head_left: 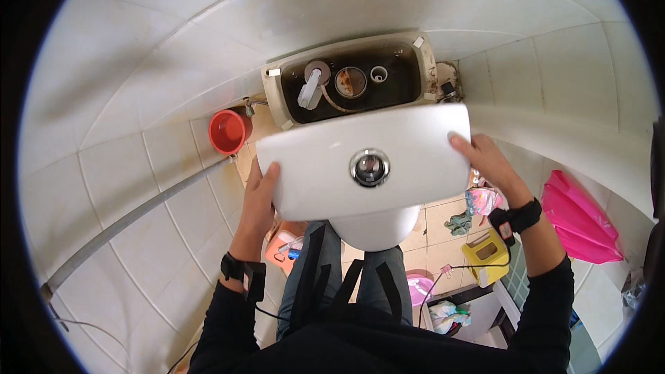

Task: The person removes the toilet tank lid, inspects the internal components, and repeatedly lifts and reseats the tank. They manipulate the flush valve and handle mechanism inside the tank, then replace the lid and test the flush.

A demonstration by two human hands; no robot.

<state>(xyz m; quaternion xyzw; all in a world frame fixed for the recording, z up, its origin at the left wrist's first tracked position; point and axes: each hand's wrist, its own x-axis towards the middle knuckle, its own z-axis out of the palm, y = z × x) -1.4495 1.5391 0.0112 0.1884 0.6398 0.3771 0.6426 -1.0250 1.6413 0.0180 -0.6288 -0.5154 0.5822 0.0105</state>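
Between my two hands is a white toilet tank lid (312,173) with a round chrome flush button (370,167) in its middle. My left hand (260,197) grips its left end, thumb on top and fingers underneath. At the right end my right hand (485,159) holds it the same way. Just beyond the lid, the toilet tank (273,100) stands uncovered. Dark water lies inside, with a white fill valve (312,90), a round stained part (350,82) and a white overflow tube (378,74). The lid hides the tank's front and part of the toilet bowl (377,228).
A red bucket (228,131) is left of the tank, near a grey pipe (145,208) along the tiled wall. To the right are a pink plastic bag (578,221), a yellow container (486,256) and some cloths (478,204). An orange stool-like item (280,246) sits by my left leg.
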